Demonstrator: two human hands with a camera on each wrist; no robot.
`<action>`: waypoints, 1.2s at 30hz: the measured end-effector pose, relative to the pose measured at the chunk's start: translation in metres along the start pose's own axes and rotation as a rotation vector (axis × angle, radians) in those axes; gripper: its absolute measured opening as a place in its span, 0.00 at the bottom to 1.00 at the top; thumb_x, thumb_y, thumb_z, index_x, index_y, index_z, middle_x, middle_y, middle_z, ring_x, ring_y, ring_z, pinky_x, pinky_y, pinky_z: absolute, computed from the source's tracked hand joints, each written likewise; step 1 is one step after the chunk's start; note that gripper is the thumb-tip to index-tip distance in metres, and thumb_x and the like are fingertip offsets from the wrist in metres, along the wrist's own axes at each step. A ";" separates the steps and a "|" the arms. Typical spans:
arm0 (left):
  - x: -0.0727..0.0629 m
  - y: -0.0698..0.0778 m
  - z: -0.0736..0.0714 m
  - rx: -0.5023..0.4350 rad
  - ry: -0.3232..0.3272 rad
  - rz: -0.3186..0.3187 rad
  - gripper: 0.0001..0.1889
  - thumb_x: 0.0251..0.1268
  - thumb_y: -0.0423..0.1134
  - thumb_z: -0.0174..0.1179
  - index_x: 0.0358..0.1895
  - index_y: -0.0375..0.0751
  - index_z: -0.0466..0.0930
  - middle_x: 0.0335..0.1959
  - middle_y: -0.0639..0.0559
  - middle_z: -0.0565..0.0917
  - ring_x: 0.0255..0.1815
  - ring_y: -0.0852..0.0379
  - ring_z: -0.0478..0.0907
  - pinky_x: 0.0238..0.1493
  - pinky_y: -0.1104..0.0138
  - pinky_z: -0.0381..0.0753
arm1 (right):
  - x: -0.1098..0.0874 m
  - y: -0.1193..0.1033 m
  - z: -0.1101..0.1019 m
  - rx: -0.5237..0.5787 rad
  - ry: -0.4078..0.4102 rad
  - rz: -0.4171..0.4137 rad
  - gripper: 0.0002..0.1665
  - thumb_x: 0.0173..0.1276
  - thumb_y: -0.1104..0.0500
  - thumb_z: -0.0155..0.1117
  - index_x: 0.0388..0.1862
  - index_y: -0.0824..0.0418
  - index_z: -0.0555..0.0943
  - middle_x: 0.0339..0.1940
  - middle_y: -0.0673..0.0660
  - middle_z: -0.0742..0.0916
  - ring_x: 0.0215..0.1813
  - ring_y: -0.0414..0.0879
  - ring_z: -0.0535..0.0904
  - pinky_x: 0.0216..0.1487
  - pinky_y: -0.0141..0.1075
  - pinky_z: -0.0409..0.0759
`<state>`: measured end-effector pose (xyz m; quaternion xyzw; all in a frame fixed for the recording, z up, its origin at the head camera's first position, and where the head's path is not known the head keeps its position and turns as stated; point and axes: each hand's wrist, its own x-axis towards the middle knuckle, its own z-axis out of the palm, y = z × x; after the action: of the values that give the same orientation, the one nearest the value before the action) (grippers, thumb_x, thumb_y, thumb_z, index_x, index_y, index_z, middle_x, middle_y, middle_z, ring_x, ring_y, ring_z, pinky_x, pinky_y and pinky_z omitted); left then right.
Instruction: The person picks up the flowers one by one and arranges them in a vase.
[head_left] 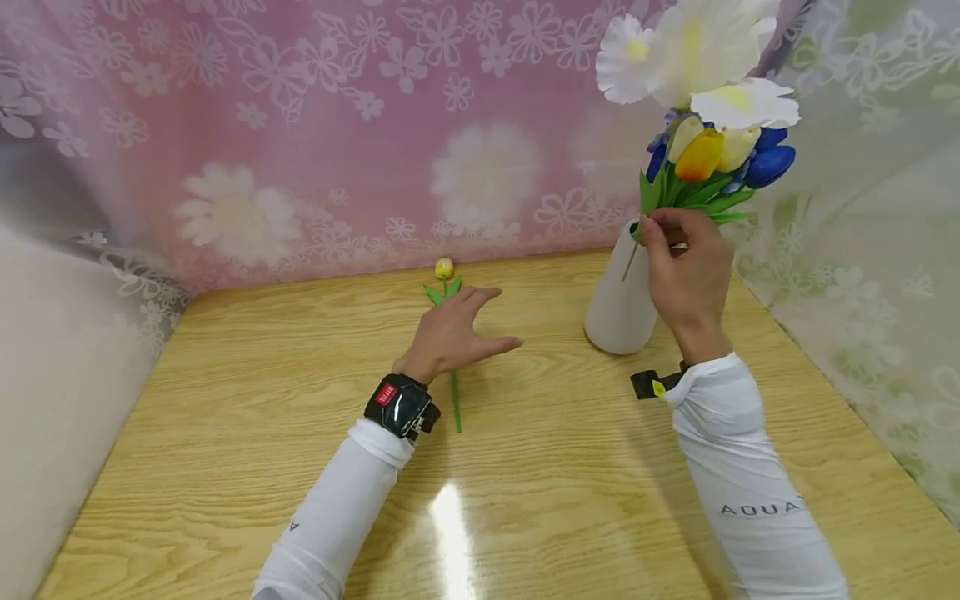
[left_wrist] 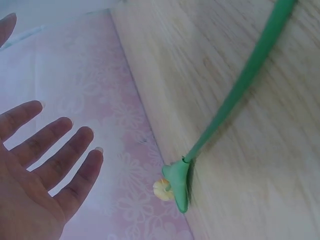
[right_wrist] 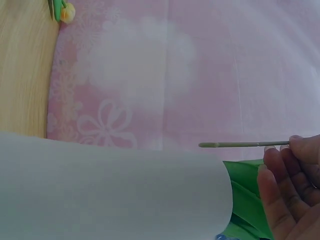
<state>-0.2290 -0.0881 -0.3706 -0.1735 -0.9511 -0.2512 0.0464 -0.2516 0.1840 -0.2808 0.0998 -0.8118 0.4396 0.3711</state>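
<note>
My right hand [head_left: 692,271] pinches a thin flower stem [right_wrist: 235,144] between thumb and fingers, beside the mouth of a white vase [head_left: 621,300]. The stem's bare lower end lies outside the vase, along its neck. Above this hand rise large white flowers [head_left: 693,62], a yellow-orange tulip [head_left: 699,156] and blue tulips [head_left: 771,167] with green leaves; I cannot tell which bloom the pinched stem bears. My left hand [head_left: 453,333] is spread over a single pale yellow tulip [head_left: 445,268] lying on the table, its green stem [left_wrist: 245,80] passing beneath the hand.
The wooden table [head_left: 247,467] meets a pink flowered curtain [head_left: 360,167] at the back. Pale flowered cloth [head_left: 862,250] hangs along the right side, and a light wall covering [head_left: 60,358] stands at the left. Both wrists wear black straps.
</note>
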 end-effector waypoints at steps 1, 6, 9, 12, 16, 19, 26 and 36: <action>0.001 0.001 0.000 0.003 -0.001 0.004 0.43 0.53 0.73 0.56 0.70 0.53 0.66 0.64 0.51 0.71 0.55 0.51 0.74 0.48 0.54 0.76 | 0.001 0.000 -0.001 0.002 0.005 0.001 0.15 0.68 0.56 0.63 0.43 0.68 0.84 0.37 0.58 0.86 0.33 0.29 0.74 0.35 0.22 0.70; 0.006 0.008 0.000 0.012 -0.001 0.032 0.43 0.53 0.73 0.55 0.70 0.53 0.66 0.64 0.51 0.71 0.55 0.51 0.75 0.48 0.55 0.76 | 0.009 0.004 -0.007 -0.016 0.023 0.027 0.16 0.69 0.55 0.63 0.43 0.68 0.83 0.38 0.58 0.86 0.34 0.28 0.74 0.35 0.21 0.70; 0.009 0.010 0.001 0.015 -0.001 0.044 0.43 0.53 0.73 0.55 0.69 0.52 0.67 0.64 0.51 0.71 0.56 0.52 0.74 0.49 0.56 0.76 | 0.012 0.005 -0.010 -0.017 0.031 0.038 0.16 0.69 0.55 0.62 0.44 0.69 0.83 0.38 0.58 0.85 0.34 0.28 0.74 0.35 0.21 0.71; 0.010 0.012 0.002 0.009 -0.004 0.046 0.43 0.53 0.73 0.55 0.69 0.53 0.67 0.65 0.51 0.70 0.56 0.52 0.74 0.49 0.55 0.76 | 0.013 0.005 -0.012 -0.026 0.025 0.040 0.17 0.70 0.54 0.61 0.44 0.69 0.82 0.39 0.59 0.85 0.34 0.27 0.74 0.36 0.21 0.71; 0.010 0.012 0.004 0.004 -0.020 0.029 0.43 0.52 0.74 0.55 0.70 0.53 0.66 0.65 0.51 0.70 0.57 0.51 0.73 0.50 0.54 0.75 | 0.011 0.004 -0.013 -0.061 -0.019 0.029 0.16 0.69 0.55 0.62 0.44 0.68 0.83 0.39 0.57 0.85 0.33 0.28 0.75 0.36 0.21 0.71; 0.008 0.010 0.007 0.005 -0.031 0.014 0.44 0.52 0.74 0.54 0.70 0.53 0.66 0.66 0.51 0.69 0.56 0.51 0.74 0.49 0.54 0.75 | 0.009 0.004 -0.012 -0.088 -0.068 -0.003 0.15 0.69 0.55 0.62 0.43 0.67 0.84 0.39 0.57 0.85 0.35 0.36 0.79 0.37 0.20 0.71; 0.006 0.009 0.008 0.005 -0.019 0.007 0.43 0.52 0.74 0.55 0.69 0.54 0.67 0.65 0.51 0.70 0.55 0.51 0.75 0.47 0.54 0.76 | 0.012 0.003 -0.012 -0.138 -0.072 -0.111 0.16 0.70 0.55 0.62 0.42 0.68 0.84 0.39 0.61 0.84 0.38 0.52 0.82 0.40 0.17 0.68; 0.008 0.010 0.008 0.005 -0.010 0.021 0.43 0.52 0.73 0.56 0.69 0.54 0.67 0.64 0.52 0.71 0.56 0.51 0.74 0.47 0.55 0.76 | 0.027 -0.001 -0.016 -0.185 -0.014 -0.106 0.20 0.70 0.49 0.60 0.42 0.65 0.86 0.41 0.60 0.85 0.42 0.50 0.82 0.44 0.20 0.70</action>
<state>-0.2328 -0.0734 -0.3717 -0.1845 -0.9502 -0.2472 0.0445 -0.2619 0.2007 -0.2565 0.1110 -0.8451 0.3418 0.3957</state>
